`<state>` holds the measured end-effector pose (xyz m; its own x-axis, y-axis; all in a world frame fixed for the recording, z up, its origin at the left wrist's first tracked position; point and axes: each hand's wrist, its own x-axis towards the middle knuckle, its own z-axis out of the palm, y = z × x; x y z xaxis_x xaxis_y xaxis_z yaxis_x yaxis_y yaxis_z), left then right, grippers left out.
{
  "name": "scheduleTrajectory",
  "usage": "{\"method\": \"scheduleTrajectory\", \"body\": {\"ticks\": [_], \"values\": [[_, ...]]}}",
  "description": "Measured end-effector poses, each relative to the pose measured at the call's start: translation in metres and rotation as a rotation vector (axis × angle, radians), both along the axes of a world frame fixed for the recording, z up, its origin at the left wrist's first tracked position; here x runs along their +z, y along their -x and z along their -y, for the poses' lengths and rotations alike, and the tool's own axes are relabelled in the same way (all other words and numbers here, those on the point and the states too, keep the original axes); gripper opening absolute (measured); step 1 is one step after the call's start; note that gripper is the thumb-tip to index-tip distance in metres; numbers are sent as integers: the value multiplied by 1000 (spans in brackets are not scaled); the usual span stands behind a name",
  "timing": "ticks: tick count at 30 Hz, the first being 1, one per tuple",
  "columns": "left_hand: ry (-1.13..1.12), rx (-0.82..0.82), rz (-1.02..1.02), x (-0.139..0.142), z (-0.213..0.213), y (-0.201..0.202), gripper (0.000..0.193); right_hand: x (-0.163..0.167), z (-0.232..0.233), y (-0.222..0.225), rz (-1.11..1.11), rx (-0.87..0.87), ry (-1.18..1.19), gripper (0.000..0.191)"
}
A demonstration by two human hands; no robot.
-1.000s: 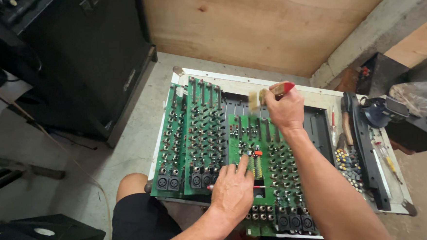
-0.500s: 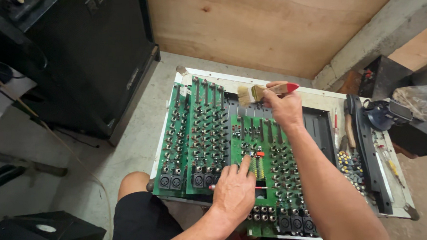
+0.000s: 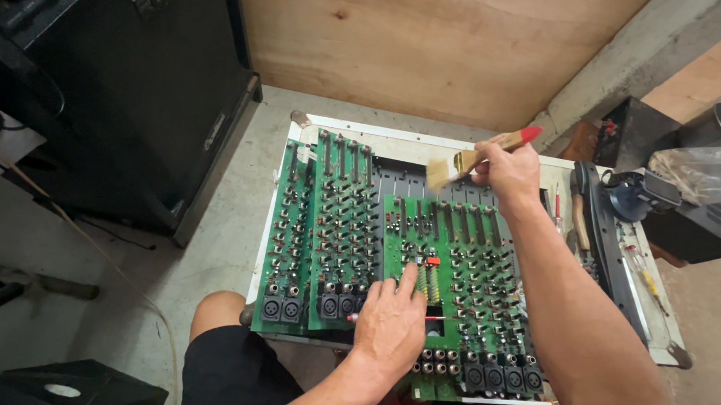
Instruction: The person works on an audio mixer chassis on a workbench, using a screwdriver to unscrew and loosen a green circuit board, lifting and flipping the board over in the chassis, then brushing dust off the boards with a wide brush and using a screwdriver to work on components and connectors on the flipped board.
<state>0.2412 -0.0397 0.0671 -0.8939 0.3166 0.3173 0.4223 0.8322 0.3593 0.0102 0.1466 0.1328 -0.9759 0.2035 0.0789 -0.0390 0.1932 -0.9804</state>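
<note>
A big black box (image 3: 117, 100) stands on the floor at about 10 o'clock. A small black box (image 3: 58, 403) sits down at 8 o'clock. The person's knee (image 3: 218, 313) shows in black shorts at 7 o'clock.

In the middle lies a white metal tray (image 3: 399, 147) full of green boards. The left green boards (image 3: 320, 221) have many small knobs and round plugs. The left hand (image 3: 391, 324) lies flat on the middle green board (image 3: 463, 279) at about 6 o'clock. Its fingers are spread open and it holds nothing. A thin red stick (image 3: 352, 317) pokes out just beside this hand.

The right hand (image 3: 507, 170) is up at about 1 o'clock, above the tray. It is closed tight around a paint brush (image 3: 477, 155). The brush has a wooden handle with a red tip, and its soft hairs point to the left, over the top part of the tray.

At 3 o'clock, a long black bar (image 3: 605, 239) lies along the tray's right edge. Past it are a clear plastic bag (image 3: 700, 172) and a dark box (image 3: 695, 230).
</note>
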Motion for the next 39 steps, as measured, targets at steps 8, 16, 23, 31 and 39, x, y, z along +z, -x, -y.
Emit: {"method": "scheduleTrajectory", "body": {"ticks": [8,16,23,31,39], "values": [[-7,-4,11,-1,0,0,19,2,-12,9,160,-25,462,17],[-10,6,6,-1,-1,0,20,-3,-13,7,98,71,242,20],[0,-8,20,1,0,0,20,-2,-8,2,-81,-79,-504,33],[-4,-15,1,0,-2,2,18,7,-32,1,-33,-177,-807,43],[-39,-23,-1,-1,-2,2,18,20,-65,5,8,-212,-1037,54]]}}
